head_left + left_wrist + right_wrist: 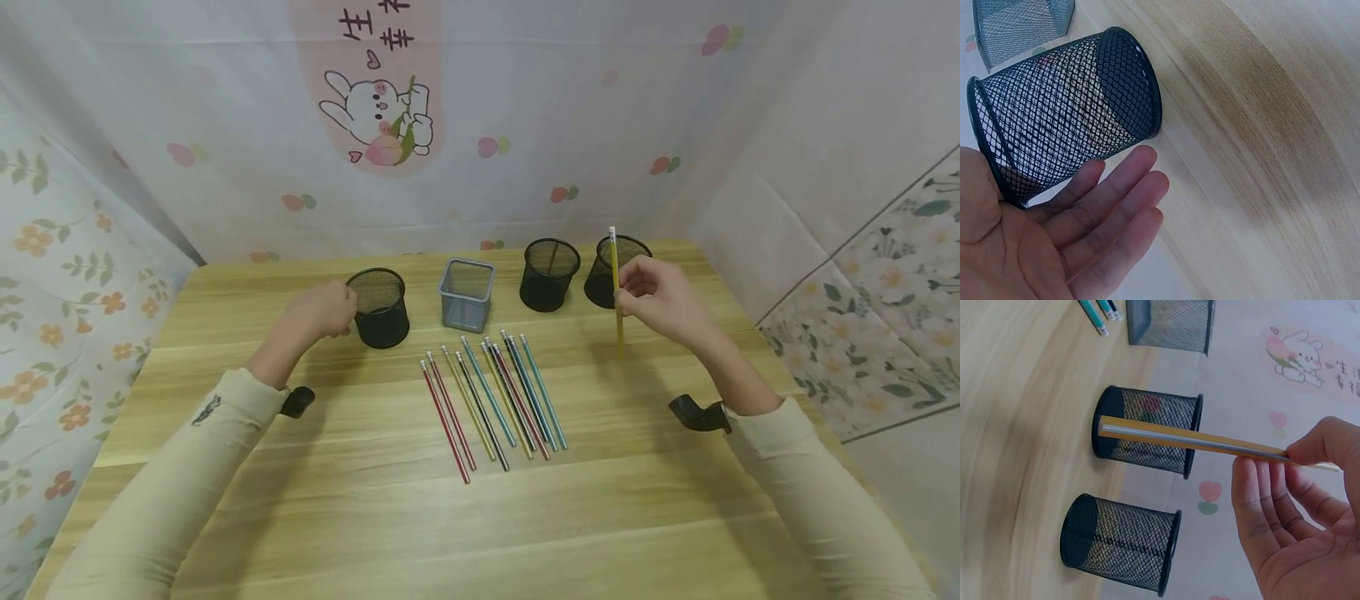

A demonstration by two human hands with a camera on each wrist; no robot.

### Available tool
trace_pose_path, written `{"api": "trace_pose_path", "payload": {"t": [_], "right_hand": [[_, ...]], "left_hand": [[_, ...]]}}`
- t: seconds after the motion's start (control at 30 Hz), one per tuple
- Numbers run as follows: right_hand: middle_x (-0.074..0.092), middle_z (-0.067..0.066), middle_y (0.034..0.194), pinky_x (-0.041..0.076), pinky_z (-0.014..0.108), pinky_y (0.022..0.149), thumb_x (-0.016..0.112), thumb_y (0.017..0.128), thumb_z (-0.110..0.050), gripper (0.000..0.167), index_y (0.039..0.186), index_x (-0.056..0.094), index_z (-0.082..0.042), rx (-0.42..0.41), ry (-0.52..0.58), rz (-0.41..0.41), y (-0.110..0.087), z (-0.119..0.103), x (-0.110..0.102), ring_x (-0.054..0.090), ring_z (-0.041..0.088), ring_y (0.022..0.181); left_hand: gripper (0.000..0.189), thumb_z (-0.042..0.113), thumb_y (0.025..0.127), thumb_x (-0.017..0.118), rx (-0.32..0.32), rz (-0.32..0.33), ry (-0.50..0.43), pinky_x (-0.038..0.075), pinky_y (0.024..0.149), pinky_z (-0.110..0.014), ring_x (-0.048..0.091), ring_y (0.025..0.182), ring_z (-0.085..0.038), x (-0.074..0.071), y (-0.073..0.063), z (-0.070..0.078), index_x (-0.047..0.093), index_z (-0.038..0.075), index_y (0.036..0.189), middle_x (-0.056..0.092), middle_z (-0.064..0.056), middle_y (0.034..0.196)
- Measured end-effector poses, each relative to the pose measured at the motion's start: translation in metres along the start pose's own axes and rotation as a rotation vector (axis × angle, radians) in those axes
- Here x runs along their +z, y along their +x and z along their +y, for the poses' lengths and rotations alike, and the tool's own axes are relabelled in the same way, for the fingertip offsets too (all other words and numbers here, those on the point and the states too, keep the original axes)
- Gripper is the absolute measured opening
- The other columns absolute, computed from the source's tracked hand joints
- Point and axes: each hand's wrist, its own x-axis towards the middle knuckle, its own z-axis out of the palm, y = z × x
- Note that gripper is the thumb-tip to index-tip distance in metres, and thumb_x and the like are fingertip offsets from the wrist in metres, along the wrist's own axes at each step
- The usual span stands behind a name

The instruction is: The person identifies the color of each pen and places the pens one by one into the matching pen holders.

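My right hand (pixel 660 300) pinches a yellow pencil (pixel 615 260) between thumb and fingertips. The pencil stands nearly upright, white eraser end up, in front of the far-right black mesh pen cup (pixel 600 287); its lower end appears just above the table. On the left, my left hand (pixel 326 310) holds the rim of another black mesh pen cup (pixel 1066 106), thumb at the opening and fingers extended along the outside. That cup stands upright on the table. Several pencils (pixel 491 400) in red, gold, black and blue lie side by side in the middle, eraser ends away from me.
A grey square mesh pen cup (pixel 467 304) stands behind the pencils. Right of it is a third black mesh cup (pixel 545 287). The wooden table (pixel 360 533) meets a patterned curtain (pixel 247 183) at the back, with floral cloth on both sides.
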Motion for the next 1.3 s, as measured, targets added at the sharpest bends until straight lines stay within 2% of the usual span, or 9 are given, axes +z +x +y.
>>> {"api": "trace_pose_path", "payload": {"t": [0.13,0.2,0.4,0.5,0.67,0.83,1.03,1.2,1.3], "right_hand": [[0.066,0.017,0.091,0.053,0.024,0.063,0.064,0.095,0.002,0.009,0.103,0.06,0.005,-0.019,0.021,0.029,0.004,0.001,-0.005,0.066,0.024,0.075],[0.066,0.018,0.091,0.053,0.024,0.062,0.064,0.095,0.004,0.009,0.103,0.06,0.006,-0.029,0.019,0.036,0.005,0.001,-0.007,0.066,0.023,0.074],[0.066,0.023,0.088,0.051,0.022,0.059,0.063,0.093,0.008,0.009,0.101,0.059,0.01,-0.063,0.025,0.063,0.01,0.002,-0.012,0.065,0.016,0.07],[0.066,0.025,0.089,0.049,0.02,0.06,0.062,0.093,0.009,0.009,0.101,0.059,0.011,-0.071,0.027,0.079,0.012,0.001,-0.016,0.064,0.012,0.071],[0.068,0.021,0.094,0.046,0.021,0.066,0.064,0.095,0.002,0.01,0.104,0.06,0.007,-0.057,0.004,0.107,0.012,-0.002,-0.022,0.065,0.012,0.078],[0.068,0.021,0.095,0.049,0.018,0.07,0.067,0.095,0.002,0.011,0.103,0.061,0.006,-0.075,0.019,0.181,0.011,-0.003,-0.025,0.065,0.01,0.078],[0.065,0.017,0.093,0.049,0.016,0.073,0.063,0.093,0.006,0.012,0.103,0.061,0.01,-0.1,0.022,0.281,0.015,0.001,-0.029,0.063,0.008,0.081],[0.064,0.026,0.089,0.051,0.015,0.069,0.059,0.09,0.01,0.013,0.101,0.059,0.017,-0.147,0.08,0.332,0.014,-0.015,-0.031,0.063,0.008,0.076],[0.066,0.023,0.086,0.05,0.015,0.068,0.059,0.09,0.01,0.011,0.098,0.06,0.016,-0.161,0.127,0.349,0.012,-0.024,-0.033,0.064,0.008,0.075]], "left_hand": [[0.025,0.006,0.107,0.04,0.032,-0.008,0.055,0.046,0.067,-0.039,0.056,0.072,-0.026,0.0,0.0,0.0,0.059,-0.007,0.116,0.062,-0.013,0.089],[0.026,0.006,0.107,0.039,0.027,-0.011,0.059,0.046,0.068,-0.04,0.057,0.073,-0.026,0.0,0.0,0.0,0.059,-0.007,0.117,0.062,-0.013,0.09],[0.04,0.014,0.11,0.027,-0.005,0.009,-0.005,0.044,0.064,-0.038,0.056,0.07,-0.025,0.001,-0.002,0.001,0.062,-0.005,0.109,0.063,-0.013,0.085],[0.04,0.014,0.109,0.027,-0.002,0.019,-0.013,0.043,0.062,-0.037,0.055,0.068,-0.024,0.001,-0.003,0.001,0.062,-0.004,0.105,0.062,-0.012,0.083],[0.042,0.016,0.109,0.025,-0.01,0.022,-0.015,0.041,0.061,-0.036,0.054,0.066,-0.023,0.001,-0.002,0.001,0.062,-0.003,0.102,0.062,-0.012,0.08],[0.046,0.018,0.11,0.023,-0.026,0.025,-0.018,0.041,0.059,-0.037,0.054,0.064,-0.023,0.001,-0.002,0.0,0.063,-0.003,0.102,0.063,-0.012,0.078],[0.042,0.016,0.11,0.025,-0.032,0.021,-0.02,0.042,0.06,-0.037,0.054,0.066,-0.024,0.0,-0.002,0.0,0.062,-0.004,0.105,0.063,-0.013,0.081],[0.045,0.019,0.11,0.023,-0.037,0.02,-0.044,0.041,0.06,-0.037,0.054,0.064,-0.024,0.001,-0.002,0.0,0.061,-0.003,0.099,0.066,-0.018,0.085],[0.047,0.02,0.109,0.021,-0.041,0.023,-0.052,0.041,0.061,-0.037,0.055,0.065,-0.025,0.001,-0.002,-0.001,0.061,-0.002,0.097,0.066,-0.018,0.085]]}}
